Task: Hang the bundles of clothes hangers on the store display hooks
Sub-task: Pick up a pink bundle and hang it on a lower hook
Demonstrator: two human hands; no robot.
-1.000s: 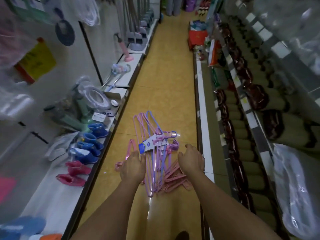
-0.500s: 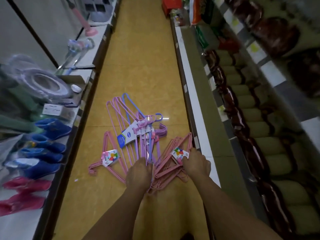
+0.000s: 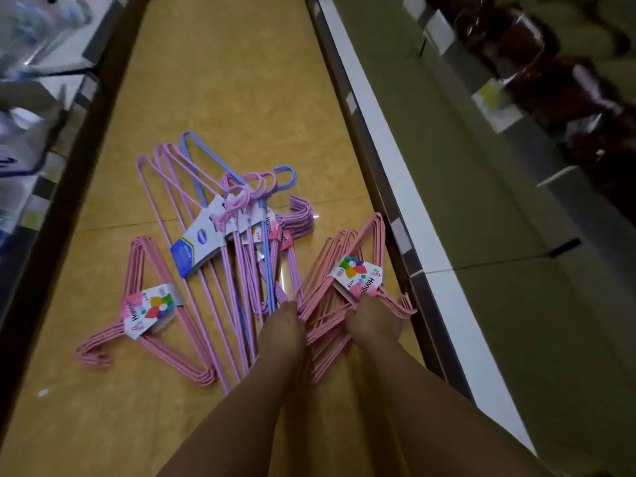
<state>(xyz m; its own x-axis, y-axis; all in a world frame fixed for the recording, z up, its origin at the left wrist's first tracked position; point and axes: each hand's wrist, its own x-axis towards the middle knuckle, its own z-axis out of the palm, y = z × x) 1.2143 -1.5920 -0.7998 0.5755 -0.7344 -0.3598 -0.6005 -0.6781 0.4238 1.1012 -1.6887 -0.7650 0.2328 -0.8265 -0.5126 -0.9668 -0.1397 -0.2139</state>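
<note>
My left hand (image 3: 280,333) rests on the purple hanger bundles (image 3: 237,256); my right hand (image 3: 373,323) is on the pink bundle (image 3: 344,287) on the floor (image 3: 241,80). I cannot tell whether either hand's fingers grip.

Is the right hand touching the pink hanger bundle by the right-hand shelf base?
Touching. In the head view the right hand lies on the pink hanger bundle just below its label, with no gap visible; whether the fingers curl round the wires is hidden.
</note>
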